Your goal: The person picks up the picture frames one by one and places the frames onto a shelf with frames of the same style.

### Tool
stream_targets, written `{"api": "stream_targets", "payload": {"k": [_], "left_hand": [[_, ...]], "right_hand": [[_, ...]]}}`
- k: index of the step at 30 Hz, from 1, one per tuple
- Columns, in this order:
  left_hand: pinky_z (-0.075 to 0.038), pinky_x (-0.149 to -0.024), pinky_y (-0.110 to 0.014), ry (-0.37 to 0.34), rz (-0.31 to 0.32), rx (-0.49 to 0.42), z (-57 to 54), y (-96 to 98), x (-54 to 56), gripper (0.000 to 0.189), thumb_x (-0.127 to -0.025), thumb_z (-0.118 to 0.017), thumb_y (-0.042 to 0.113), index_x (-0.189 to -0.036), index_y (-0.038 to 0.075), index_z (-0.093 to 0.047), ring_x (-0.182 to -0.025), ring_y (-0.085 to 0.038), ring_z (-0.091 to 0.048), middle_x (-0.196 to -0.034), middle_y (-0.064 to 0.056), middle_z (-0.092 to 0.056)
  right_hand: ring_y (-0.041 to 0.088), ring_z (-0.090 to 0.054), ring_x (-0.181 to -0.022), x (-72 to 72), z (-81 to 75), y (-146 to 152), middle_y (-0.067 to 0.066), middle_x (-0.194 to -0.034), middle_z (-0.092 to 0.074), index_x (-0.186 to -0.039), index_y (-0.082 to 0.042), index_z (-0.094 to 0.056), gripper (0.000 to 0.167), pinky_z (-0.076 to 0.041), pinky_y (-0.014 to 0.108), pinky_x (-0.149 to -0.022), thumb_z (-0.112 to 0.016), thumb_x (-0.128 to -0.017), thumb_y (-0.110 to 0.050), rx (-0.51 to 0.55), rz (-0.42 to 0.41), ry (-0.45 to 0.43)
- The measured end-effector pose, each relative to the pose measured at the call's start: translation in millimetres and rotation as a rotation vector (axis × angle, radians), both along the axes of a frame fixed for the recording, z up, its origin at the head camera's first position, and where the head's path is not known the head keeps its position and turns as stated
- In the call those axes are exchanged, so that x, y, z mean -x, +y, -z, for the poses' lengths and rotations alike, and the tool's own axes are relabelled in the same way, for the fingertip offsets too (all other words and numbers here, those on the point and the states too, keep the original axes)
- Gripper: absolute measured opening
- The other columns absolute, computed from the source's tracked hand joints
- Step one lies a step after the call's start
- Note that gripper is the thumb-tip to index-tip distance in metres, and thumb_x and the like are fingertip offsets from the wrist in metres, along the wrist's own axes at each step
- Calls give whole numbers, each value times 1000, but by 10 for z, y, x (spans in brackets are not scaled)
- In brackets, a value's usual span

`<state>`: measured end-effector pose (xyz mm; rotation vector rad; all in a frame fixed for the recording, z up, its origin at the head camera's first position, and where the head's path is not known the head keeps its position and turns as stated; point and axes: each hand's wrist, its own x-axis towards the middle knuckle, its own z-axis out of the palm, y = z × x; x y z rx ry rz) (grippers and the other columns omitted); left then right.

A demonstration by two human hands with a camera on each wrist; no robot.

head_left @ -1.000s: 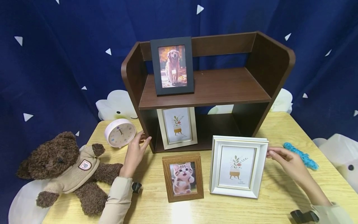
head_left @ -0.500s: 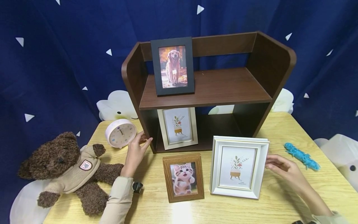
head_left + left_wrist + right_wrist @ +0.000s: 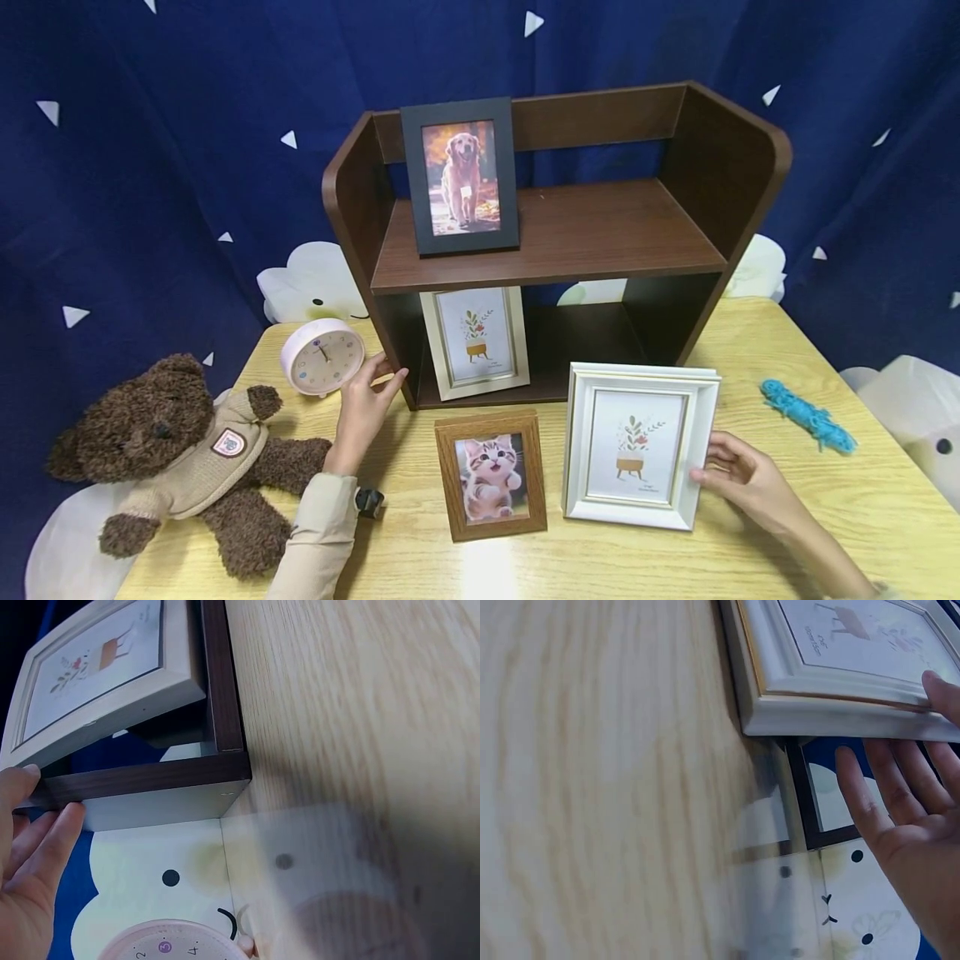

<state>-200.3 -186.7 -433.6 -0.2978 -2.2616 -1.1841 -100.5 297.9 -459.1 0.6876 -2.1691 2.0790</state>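
Note:
In the head view my left hand [image 3: 364, 410] grips the front edge of the dark brown shelf's [image 3: 551, 271] left side panel. The left wrist view has the thumb on one face of that panel [image 3: 135, 780] and the fingers on the other. My right hand [image 3: 753, 483] holds the right edge of a white picture frame [image 3: 686, 500] standing on the table before the shelf. Its thumb [image 3: 941, 694] lies on the frame's front, and the fingers reach behind, partly hidden. A brown wooden frame [image 3: 491, 533] with a kitten photo stands left of the white one.
A black frame [image 3: 506, 179] with a dog photo stands on the upper shelf, a cream frame [image 3: 519, 342] on the lower. Left are a pink clock [image 3: 322, 357] and a teddy bear [image 3: 202, 467]. A blue yarn bundle [image 3: 807, 415] lies right on the wooden table [image 3: 600, 567].
My right hand has moved down along the white frame's right edge, and its thumb has come onto the front. The left hand and the frames stay where they were.

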Motion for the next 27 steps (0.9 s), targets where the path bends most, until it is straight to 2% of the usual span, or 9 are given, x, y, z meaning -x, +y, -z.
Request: {"api": "stream_targets", "payload": {"k": [5, 14, 27], "left_hand": [[-58, -69, -39, 16, -2, -10, 7, -3, 5, 32, -81, -73, 0, -111, -6, -63, -87, -35, -69, -93, -22, -70], [-58, -70, -41, -1, -11, 9, -11, -1, -10, 33, -82, -73, 3, -111, -6, -63, -88, -35, -69, -93, -22, -70], [-58, -69, -39, -3, -8, 12, -16, -9, -1, 30, -83, -72, 2, -109, -8, -63, -88, -35, -69, -93, -23, -70]], "right_hand": [[4, -65, -93, -17, 29, -15, -5, -102, -68, -117, -13, -59, 54, -52, 15, -80, -52, -81, 26, -12, 16, -8], [1, -64, -91, -56, 44, -26, -9, -99, -68, -114, -19, -60, 51, -51, 13, -78, -57, -82, 21, -94, 111, -64], [3, -66, -85, -63, 52, -61, -7, -93, -71, -108, -17, -64, 47, -53, 15, -75, -58, -81, 22, -40, 145, -76]]}}
